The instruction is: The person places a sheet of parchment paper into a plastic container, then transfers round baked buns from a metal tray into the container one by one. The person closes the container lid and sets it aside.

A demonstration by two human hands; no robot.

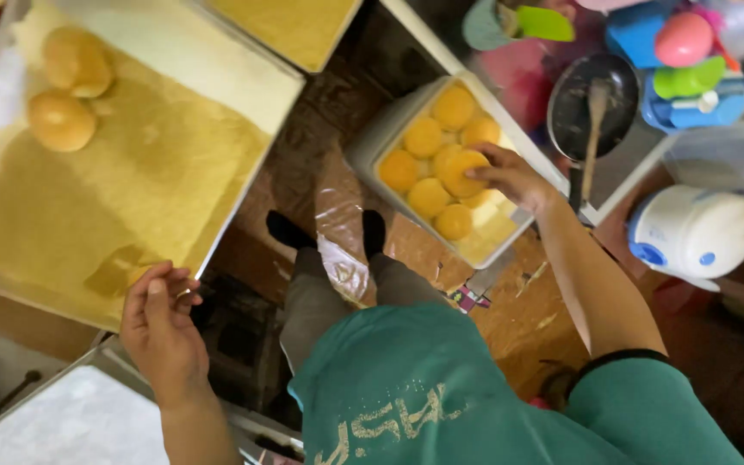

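My right hand (517, 176) reaches into a white rectangular tub (370, 138) on the floor and grips a round yellow dough ball (460, 170) among several other balls. My left hand (161, 323) rests at the near edge of a large metal tray (243, 65) covered in yellow crumbs, fingers curled over a small yellow piece (138, 275) at the rim. Two round crumb-coated balls (71, 90) lie at the tray's far left corner. My legs in grey trousers and black socks stretch between tray and tub.
A second crumb tray (290, 26) sits beyond the first. A black pan with a wooden spoon (594, 103), colourful plastic toys (682, 52) and a white appliance (695, 228) stand to the right. A clear plastic bag (342, 232) lies between my feet. A pale tray (71, 418) sits bottom left.
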